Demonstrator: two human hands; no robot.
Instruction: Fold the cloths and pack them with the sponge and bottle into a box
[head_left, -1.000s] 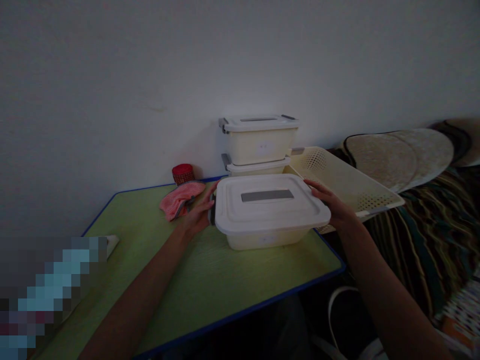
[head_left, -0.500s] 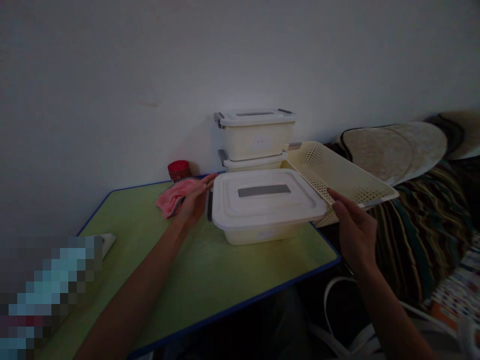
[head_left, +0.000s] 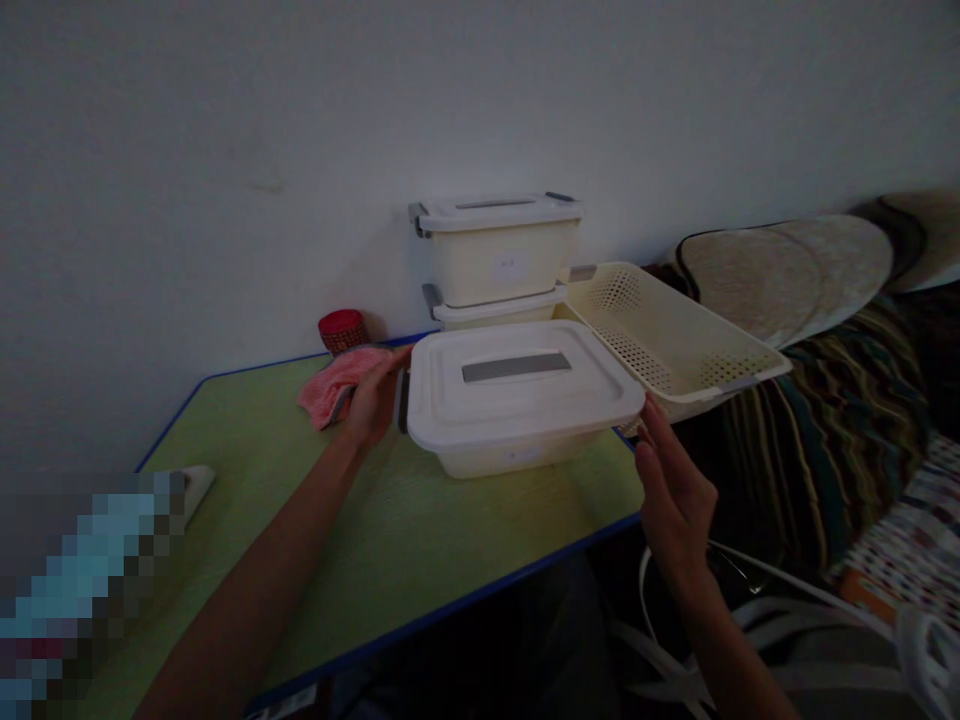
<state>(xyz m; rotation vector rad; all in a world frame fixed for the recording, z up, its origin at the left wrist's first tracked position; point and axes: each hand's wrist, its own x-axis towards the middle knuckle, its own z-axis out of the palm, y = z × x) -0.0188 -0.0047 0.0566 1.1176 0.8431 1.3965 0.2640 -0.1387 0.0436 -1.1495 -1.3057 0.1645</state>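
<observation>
A white lidded plastic box [head_left: 517, 405] with a grey handle strip sits on the green table [head_left: 420, 540]. My left hand [head_left: 371, 400] rests against the box's left end at its grey latch, fingers curled on it. My right hand [head_left: 671, 490] hovers just off the box's right front corner, fingers stretched upward and apart, holding nothing. Behind the box stand two stacked white lidded boxes [head_left: 499, 250] against the wall.
A cream perforated basket [head_left: 667, 340] leans at the table's right back corner. A pink cloth [head_left: 330, 380] and a small red container [head_left: 343, 330] lie at the back left. A striped fabric and cushions [head_left: 795, 270] fill the right. White cords hang below the table edge.
My right hand has left the box's right side and dropped back toward me, fingers opening. My left hand stays at the left latch. The view has shifted slightly.
</observation>
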